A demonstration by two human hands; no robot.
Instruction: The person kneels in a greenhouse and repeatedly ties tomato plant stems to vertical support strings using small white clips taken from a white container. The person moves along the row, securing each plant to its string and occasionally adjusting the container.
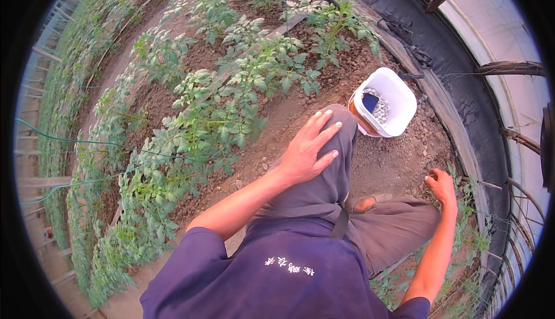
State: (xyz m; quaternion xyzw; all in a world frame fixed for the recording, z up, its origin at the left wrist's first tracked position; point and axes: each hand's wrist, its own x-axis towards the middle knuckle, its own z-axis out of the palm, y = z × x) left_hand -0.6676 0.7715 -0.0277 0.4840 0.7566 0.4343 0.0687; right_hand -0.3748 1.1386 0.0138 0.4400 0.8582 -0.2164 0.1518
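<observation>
My left hand [308, 147] rests on my raised knee with its fingers spread and nothing held. Off to the right, my right hand [441, 185] hangs over the soil beside my other knee, its fingers curled; whether anything small is between them cannot be told. A white square plastic bucket [401, 102] stands on the soil just beyond my raised knee, tilted in view. Inside it lie many small white clips or rings [381, 113] and a dark blue flat object [370, 102]. Leafy tomato plants [217, 115] grow in rows to the left of my knee.
A wooden board edging [453, 115] curves along the right, with black sheeting [472, 119] and the greenhouse's plastic wall behind it. Green twine [104, 143] runs across the plants at left. More plants [466, 215] stand by my right arm. A wooden strip [288, 25] lies among the far plants.
</observation>
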